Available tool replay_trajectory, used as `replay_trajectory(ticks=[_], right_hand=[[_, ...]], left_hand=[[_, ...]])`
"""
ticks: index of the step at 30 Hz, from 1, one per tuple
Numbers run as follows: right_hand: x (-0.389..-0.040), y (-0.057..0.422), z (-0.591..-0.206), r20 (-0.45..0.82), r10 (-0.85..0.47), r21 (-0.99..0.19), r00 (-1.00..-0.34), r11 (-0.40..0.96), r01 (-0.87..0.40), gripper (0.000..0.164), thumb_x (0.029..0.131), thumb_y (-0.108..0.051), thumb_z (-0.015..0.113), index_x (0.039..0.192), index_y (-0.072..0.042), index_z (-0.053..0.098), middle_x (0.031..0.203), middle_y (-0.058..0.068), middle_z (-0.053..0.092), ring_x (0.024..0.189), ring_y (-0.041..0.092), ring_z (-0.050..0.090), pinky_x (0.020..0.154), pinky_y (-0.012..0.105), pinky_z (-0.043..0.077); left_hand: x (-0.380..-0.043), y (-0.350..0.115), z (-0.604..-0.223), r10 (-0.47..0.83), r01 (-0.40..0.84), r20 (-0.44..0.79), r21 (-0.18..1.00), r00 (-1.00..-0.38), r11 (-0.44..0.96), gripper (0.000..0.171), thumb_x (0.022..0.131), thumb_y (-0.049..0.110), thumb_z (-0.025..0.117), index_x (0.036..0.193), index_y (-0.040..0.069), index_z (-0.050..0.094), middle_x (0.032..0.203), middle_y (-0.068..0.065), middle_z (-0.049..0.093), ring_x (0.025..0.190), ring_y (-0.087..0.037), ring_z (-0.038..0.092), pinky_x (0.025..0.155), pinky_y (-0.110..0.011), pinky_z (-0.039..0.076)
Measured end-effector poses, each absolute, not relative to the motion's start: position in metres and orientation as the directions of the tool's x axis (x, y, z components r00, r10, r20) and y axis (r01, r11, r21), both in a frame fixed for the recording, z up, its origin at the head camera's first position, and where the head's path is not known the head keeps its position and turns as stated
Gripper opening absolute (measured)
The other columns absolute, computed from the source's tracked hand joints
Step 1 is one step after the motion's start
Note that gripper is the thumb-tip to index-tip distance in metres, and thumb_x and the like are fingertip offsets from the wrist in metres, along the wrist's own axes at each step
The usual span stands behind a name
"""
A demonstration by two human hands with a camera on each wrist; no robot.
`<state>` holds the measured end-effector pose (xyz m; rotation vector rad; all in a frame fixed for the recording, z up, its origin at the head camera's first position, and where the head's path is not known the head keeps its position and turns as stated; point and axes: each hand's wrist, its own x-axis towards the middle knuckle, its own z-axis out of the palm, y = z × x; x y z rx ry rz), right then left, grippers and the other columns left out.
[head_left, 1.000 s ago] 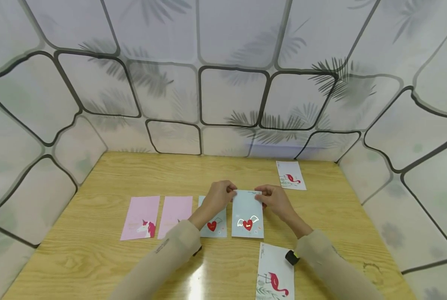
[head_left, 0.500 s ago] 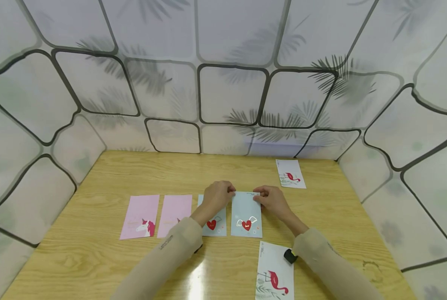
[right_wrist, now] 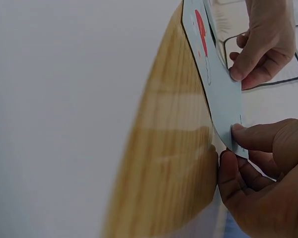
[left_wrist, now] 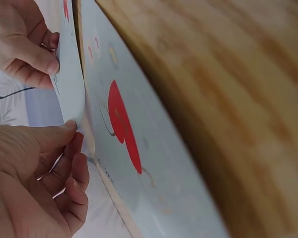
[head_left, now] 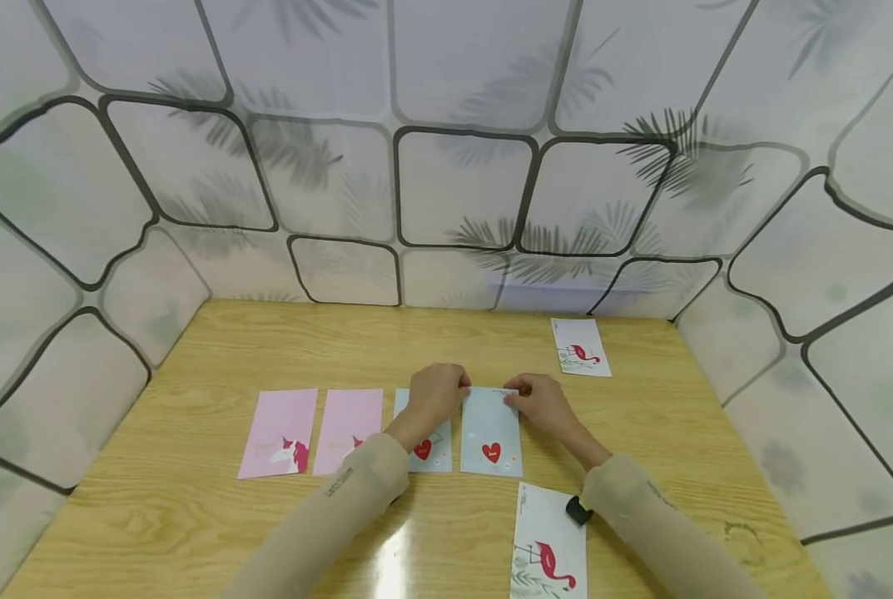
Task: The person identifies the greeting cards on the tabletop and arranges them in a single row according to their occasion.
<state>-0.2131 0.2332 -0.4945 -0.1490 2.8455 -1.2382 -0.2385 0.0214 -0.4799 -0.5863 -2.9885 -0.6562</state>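
A light blue card (head_left: 491, 428) with a red heart lies near the middle of the table, its heart toward me. My left hand (head_left: 437, 395) pinches its far left corner between thumb and fingers. At the far right corner, my right hand (head_left: 545, 405) holds the same card, thumb on top; in the right wrist view that end of the card (right_wrist: 223, 99) bends up off the wood. Just to the left lies a matching blue heart card (left_wrist: 124, 114), partly covered by my left hand and forearm in the head view.
Two pink unicorn cards (head_left: 277, 433) lie in line on the left, the second (head_left: 352, 420) partly behind my left sleeve. One white flamingo card (head_left: 551, 541) lies near my right forearm, another (head_left: 581, 347) far right. Patterned fabric walls (head_left: 461, 191) edge the wooden table (head_left: 191, 532).
Both hands have drawn the blue heart card slightly toward me and a little left, closer to line with the other cards. The gold shine on its wings has faded.
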Motion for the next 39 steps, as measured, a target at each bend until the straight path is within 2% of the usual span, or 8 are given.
replay_trajectory(ticks=[4,10,21,32,39], right_hand=[[-0.2142,0.2320,-0.4952,0.019,-0.118,-0.711,-0.993,0.696,-0.097,0.015,0.090,-0.006,0.078,0.104,-0.002,0.076,0.092,0.005,0.071,0.082,0.017,0.058,0.073,0.030,0.049],[-0.2168,0.2303,-0.4973,0.019,-0.145,-0.688,-0.989,0.716,-0.118,0.013,0.090,-0.006,0.079,0.103,-0.002,0.077,0.091,0.004,0.069,0.082,0.018,0.056,0.074,0.032,0.048],[-0.2198,0.2285,-0.4983,0.004,-0.150,-0.662,-0.989,0.740,-0.115,0.012,0.090,-0.006,0.079,0.101,-0.002,0.077,0.088,0.004,0.065,0.081,0.019,0.055,0.073,0.032,0.047],[-0.2193,0.2280,-0.4969,0.007,-0.150,-0.645,-0.989,0.755,-0.119,0.012,0.090,-0.006,0.079,0.100,-0.001,0.077,0.089,0.005,0.064,0.082,0.019,0.055,0.074,0.033,0.047],[-0.2186,0.2270,-0.4954,0.001,-0.141,-0.638,-0.990,0.762,-0.109,0.012,0.090,-0.005,0.079,0.100,-0.001,0.077,0.094,0.007,0.065,0.086,0.020,0.056,0.079,0.037,0.050]], left_hand=[[-0.2379,0.0214,-0.4808,0.357,0.371,0.110,0.388,-0.928,0.844,0.008,0.091,0.022,0.082,0.092,0.014,0.079,0.090,0.002,0.076,0.080,-0.015,0.070,0.066,-0.031,0.056],[-0.2360,0.0212,-0.4792,0.362,0.374,0.103,0.351,-0.927,0.859,0.005,0.090,0.018,0.082,0.088,0.015,0.080,0.088,0.001,0.076,0.080,-0.017,0.070,0.064,-0.031,0.056],[-0.2371,0.0230,-0.4777,0.363,0.380,0.113,0.308,-0.925,0.872,0.005,0.089,0.018,0.083,0.089,0.014,0.082,0.092,0.000,0.077,0.087,-0.021,0.073,0.070,-0.035,0.059],[-0.2385,0.0256,-0.4745,0.348,0.350,0.055,0.261,-0.936,0.900,0.006,0.090,0.022,0.083,0.092,0.016,0.083,0.094,0.001,0.077,0.089,-0.021,0.072,0.074,-0.035,0.058],[-0.2393,0.0276,-0.4731,0.341,0.335,0.018,0.247,-0.940,0.909,0.008,0.091,0.024,0.082,0.094,0.017,0.082,0.096,0.000,0.076,0.088,-0.022,0.067,0.077,-0.035,0.056]])
